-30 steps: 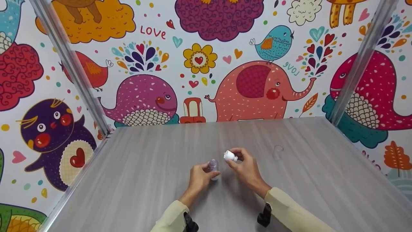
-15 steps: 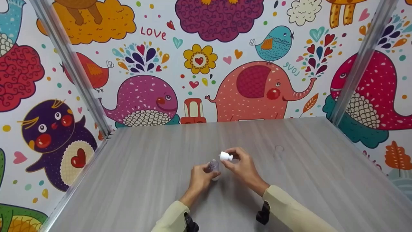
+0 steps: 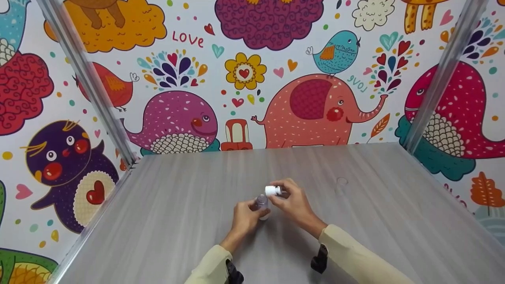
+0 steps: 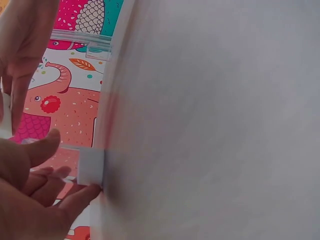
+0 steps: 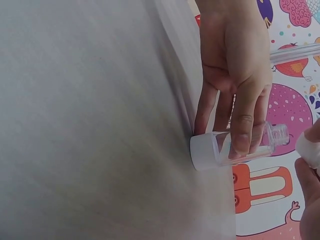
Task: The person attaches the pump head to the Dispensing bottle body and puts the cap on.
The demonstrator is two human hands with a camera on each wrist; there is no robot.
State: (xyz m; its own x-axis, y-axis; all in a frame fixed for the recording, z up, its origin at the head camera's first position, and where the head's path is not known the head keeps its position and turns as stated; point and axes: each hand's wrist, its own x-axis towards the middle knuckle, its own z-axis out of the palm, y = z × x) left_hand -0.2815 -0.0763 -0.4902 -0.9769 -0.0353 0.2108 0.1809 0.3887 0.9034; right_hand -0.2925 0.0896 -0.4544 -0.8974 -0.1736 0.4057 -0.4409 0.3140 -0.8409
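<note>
Near the middle of the table, my left hand (image 3: pixel 245 217) grips a small clear bottle (image 3: pixel 262 202) between thumb and fingers. The bottle stands upright, and its white base (image 5: pixel 202 151) touches the tabletop in the right wrist view. Its threaded neck (image 5: pixel 280 134) is uncovered. My right hand (image 3: pixel 294 203) pinches a white pump top or cap (image 3: pixel 272 191), tipped sideways, just above and right of the neck. A small gap separates that white piece from the bottle. Fingers partly cover the white piece, so its exact kind is unclear.
A clear, round-rimmed cover (image 3: pixel 341 185) is on the grey wood-grain table (image 3: pixel 189 205), right of my hands. Patterned walls with metal corner posts (image 3: pixel 446 75) enclose the back and sides. Black wrist devices (image 3: pixel 319 259) sit by both sleeves.
My right hand has moved left with the white piece, bringing it nearer the bottle neck and turning it closer to horizontal. The left hand and bottle have stayed in place.
</note>
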